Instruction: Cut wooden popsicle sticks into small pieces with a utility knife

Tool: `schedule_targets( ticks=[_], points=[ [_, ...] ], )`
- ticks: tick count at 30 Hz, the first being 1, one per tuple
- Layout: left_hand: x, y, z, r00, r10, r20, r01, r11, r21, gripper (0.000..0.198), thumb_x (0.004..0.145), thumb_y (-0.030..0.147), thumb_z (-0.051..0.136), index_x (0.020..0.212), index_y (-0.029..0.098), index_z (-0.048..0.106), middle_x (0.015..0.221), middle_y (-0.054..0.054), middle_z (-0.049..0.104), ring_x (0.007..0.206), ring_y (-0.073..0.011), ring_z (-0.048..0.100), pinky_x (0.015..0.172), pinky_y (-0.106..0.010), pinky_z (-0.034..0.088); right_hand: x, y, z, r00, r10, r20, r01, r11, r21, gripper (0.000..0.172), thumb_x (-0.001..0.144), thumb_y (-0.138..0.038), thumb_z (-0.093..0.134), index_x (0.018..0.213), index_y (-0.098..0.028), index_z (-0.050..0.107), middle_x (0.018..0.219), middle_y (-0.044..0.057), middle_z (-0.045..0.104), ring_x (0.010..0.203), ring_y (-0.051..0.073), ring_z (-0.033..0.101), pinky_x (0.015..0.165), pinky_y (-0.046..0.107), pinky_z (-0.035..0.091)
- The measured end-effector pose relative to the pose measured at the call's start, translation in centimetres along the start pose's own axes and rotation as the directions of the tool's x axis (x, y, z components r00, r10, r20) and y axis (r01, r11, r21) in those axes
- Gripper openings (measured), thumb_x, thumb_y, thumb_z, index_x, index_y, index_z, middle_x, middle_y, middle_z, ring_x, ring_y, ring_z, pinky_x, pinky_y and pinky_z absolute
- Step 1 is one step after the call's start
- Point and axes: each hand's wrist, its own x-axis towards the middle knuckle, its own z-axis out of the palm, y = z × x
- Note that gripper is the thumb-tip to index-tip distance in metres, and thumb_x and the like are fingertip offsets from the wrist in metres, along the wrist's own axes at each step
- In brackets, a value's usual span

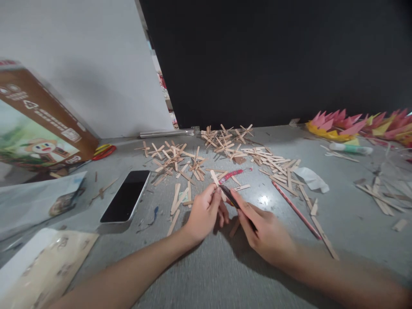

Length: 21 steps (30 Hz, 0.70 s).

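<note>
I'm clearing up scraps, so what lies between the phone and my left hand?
Loose wooden sticks, a small blue scrap and a pale green piece, in the head view.

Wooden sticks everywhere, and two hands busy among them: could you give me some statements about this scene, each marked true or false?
1. The right hand holds a dark tool. True.
2. The left hand holds nothing. False: it holds a wooden stick.
3. A phone lies to the left of both hands. True.
4. The phone's screen is brightly lit. False: it is dark.
5. More sticks lie beyond the hands. True.
6. The pink and yellow paper is on the far left. False: it is on the far right.
</note>
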Motion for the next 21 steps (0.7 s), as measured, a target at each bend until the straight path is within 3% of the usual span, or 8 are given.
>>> schedule_targets(
  ticks=[5, 13, 18, 21],
  points=[
    [0.07, 0.46, -0.07, 0.999, 0.021, -0.041, -0.016, 0.993, 0.120, 0.045, 0.107, 0.060, 0.040, 0.084, 0.022, 0.051, 0.051, 0.006, 0.056, 0.037, -0.0108, 0.047, 0.042, -0.021, 0.036, 0.26, -0.24, -0.34, 0.999, 0.020, -0.032, -0.016, 0.994, 0.106, 0.055, 0.111, -0.024, 0.040, 0.165, -0.021, 0.039, 0.101, 0.008, 0.079, 0.081, 0.016, 0.073, 0.079, 0.026, 0.059],
    [0.09, 0.17, -0.80, 0.985, 0.158, -0.069, -0.112, 0.891, 0.440, 0.045, 0.111, 0.048, 0.035, 0.077, 0.022, 0.050, 0.062, 0.003, 0.057, 0.055, -0.0131, 0.051, 0.059, -0.025, 0.037, 0.46, -0.39, -0.44, 0.996, 0.082, -0.022, -0.077, 0.978, 0.193, 0.054, 0.109, -0.026, 0.042, 0.163, -0.021, 0.045, 0.122, 0.013, 0.079, 0.091, 0.018, 0.077, 0.087, 0.030, 0.061],
    [0.15, 0.23, -0.80, 0.982, 0.182, -0.054, -0.137, 0.876, 0.462, 0.045, 0.111, 0.046, 0.036, 0.076, 0.022, 0.050, 0.064, 0.002, 0.059, 0.059, -0.0148, 0.053, 0.063, -0.027, 0.038, 0.61, -0.59, -0.88, 0.993, 0.122, 0.000, -0.118, 0.966, 0.231, 0.054, 0.109, -0.029, 0.042, 0.162, -0.019, 0.048, 0.102, 0.011, 0.080, 0.083, 0.019, 0.075, 0.082, 0.029, 0.060],
    [0.07, 0.31, -0.80, 0.980, 0.190, -0.056, -0.144, 0.877, 0.459, 0.044, 0.111, 0.045, 0.037, 0.077, 0.022, 0.051, 0.064, 0.003, 0.058, 0.058, -0.0142, 0.052, 0.064, -0.027, 0.038, 0.63, -0.49, -1.01, 0.985, 0.168, 0.042, -0.173, 0.950, 0.261, 0.054, 0.109, -0.031, 0.043, 0.162, -0.021, 0.047, 0.087, 0.005, 0.076, 0.063, 0.015, 0.063, 0.066, 0.026, 0.056]
  ],
)
